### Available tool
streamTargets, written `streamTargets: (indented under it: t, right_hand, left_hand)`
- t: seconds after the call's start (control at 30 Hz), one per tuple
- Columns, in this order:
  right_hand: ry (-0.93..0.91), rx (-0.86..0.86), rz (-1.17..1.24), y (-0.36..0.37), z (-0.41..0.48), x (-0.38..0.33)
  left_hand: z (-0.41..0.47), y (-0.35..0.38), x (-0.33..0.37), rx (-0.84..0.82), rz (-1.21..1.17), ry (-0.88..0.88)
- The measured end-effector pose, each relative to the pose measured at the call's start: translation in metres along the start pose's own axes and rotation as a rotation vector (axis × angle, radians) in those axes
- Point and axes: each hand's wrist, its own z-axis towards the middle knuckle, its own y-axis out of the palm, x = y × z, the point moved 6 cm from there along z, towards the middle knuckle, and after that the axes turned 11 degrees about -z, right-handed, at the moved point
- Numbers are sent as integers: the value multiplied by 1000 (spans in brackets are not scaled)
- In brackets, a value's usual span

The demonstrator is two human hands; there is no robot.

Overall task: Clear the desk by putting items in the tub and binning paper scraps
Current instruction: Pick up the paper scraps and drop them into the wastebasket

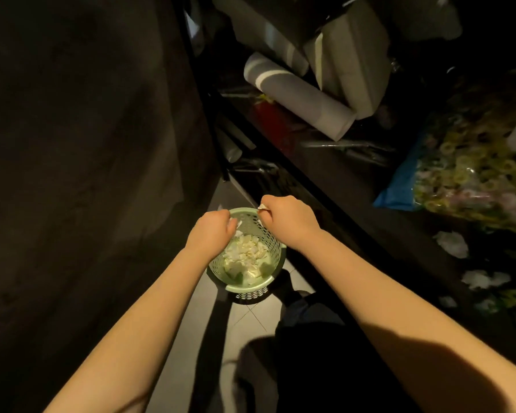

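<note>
The bin (251,289) is sitting on the floor (251,320) directly below both hands, its green perforated wall showing under the rim. A pile of pale scraps (246,257) is lying inside it, just beneath the left hand's fingertips.

The right hand (286,217) is hovering over the bin's far rim with its fingers curled tight. It is pinching a small scrap (263,207), which is sticking out at the front of the fist.

The left hand (212,231) is hanging over the bin's left rim, knuckles up and fingers curled down out of sight. A white piece (238,225) is showing right at its fingertips, but whether the hand is gripping it cannot be told. The two hands are close together without touching, with the bin's mouth between them.

Just right of the right hand, the dark desk (399,242) is running past along a diagonal edge. Well to the right of that hand, crumpled papers (452,244) are lying on the desk. Farther out, a blue bag (399,192) of yellow flowers is resting. Well beyond the right hand, a paper roll (298,96) is lying among dim clutter.
</note>
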Motion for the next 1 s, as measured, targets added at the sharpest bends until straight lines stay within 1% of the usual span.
streamTargets:
  t: [0.07, 0.2, 0.37, 0.5, 0.67, 0.83, 0.93, 1.0]
  right_hand:
    - [-10, -18, -37, 4, 6, 7]
    - [7, -32, 3, 9, 13, 19]
    - [25, -71, -4, 24, 15, 26]
    - [22, -70, -16, 28, 18, 27]
    - [5, -87, -88, 34, 33, 20]
    - [-50, -117, -174, 57, 55, 0]
    - [-101, -160, -257, 79, 67, -10]
    - [-92, -187, -274, 94, 73, -12]
  left_hand:
    - [10, 17, -7, -55, 95, -6]
    - [24, 42, -16, -155, 218, -25]
    - [30, 59, -25, -242, 246, -117]
    - [25, 63, -38, -310, 158, -157]
    - [17, 41, -41, -277, 117, -112]
    - [13, 0, -33, -164, 166, -29]
    - [12, -14, -32, -142, 217, 4]
    - [10, -18, -37, -133, 217, 7]
